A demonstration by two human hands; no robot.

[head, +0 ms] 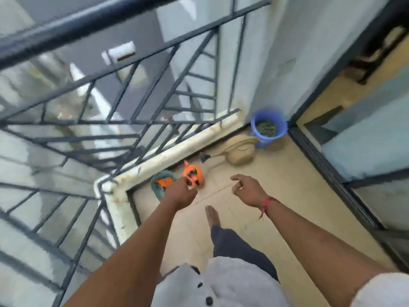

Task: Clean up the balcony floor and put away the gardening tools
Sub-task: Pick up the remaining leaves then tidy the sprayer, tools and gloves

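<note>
An orange spray bottle [194, 173] stands on the beige balcony floor [276, 196] by the railing kerb. Left of it sits a grey-green container [159, 180] with orange tools [164, 181] inside. A beige watering can [240, 151] lies further back, its dark spout pointing left. A blue bucket [266, 127] holding green plant scraps stands in the corner. My left hand [182, 192] hovers over the container and the sprayer, fingers curled and holding nothing I can see. My right hand [247, 190] hangs above bare floor, fingers loosely apart and empty.
A dark metal railing [132, 103] on a white kerb [177, 149] bounds the balcony on the left and far side. A sliding door frame [327, 173] runs along the right. My bare foot [212, 216] stands mid-floor.
</note>
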